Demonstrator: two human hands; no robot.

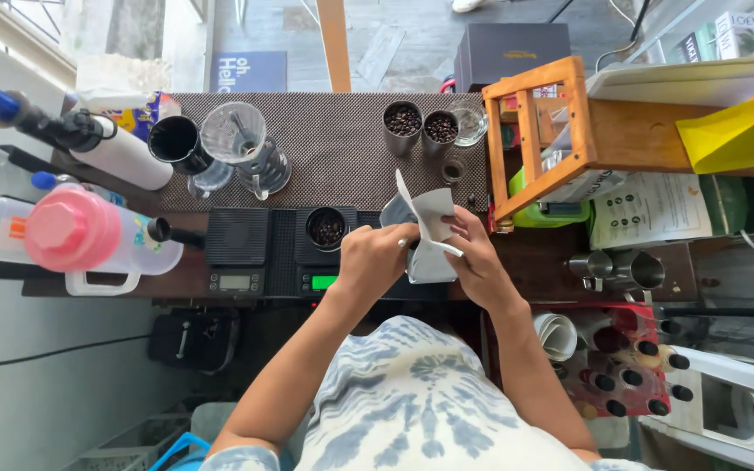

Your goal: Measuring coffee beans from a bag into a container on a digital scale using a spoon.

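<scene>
My left hand (377, 257) and my right hand (473, 253) both grip a white paper coffee filter (432, 228) over the dark counter, folding or opening it between the fingers. Just left of my left hand a small metal cup of ground coffee (326, 228) stands on a black digital scale (325, 253) with a lit green display. A second black scale (236, 249) beside it carries nothing. Behind the filter, on a brown woven mat (342, 148), stand two metal cups of coffee beans (403, 120) (440, 128).
On the mat's left are a glass server (237, 139), a black cup (174, 141) and a white bottle (128, 157). A pink-lidded jug (80, 235) sits far left. A wooden rack (538, 131) stands right, metal pitchers (630, 270) and a red crate of bottles (621, 366) nearby.
</scene>
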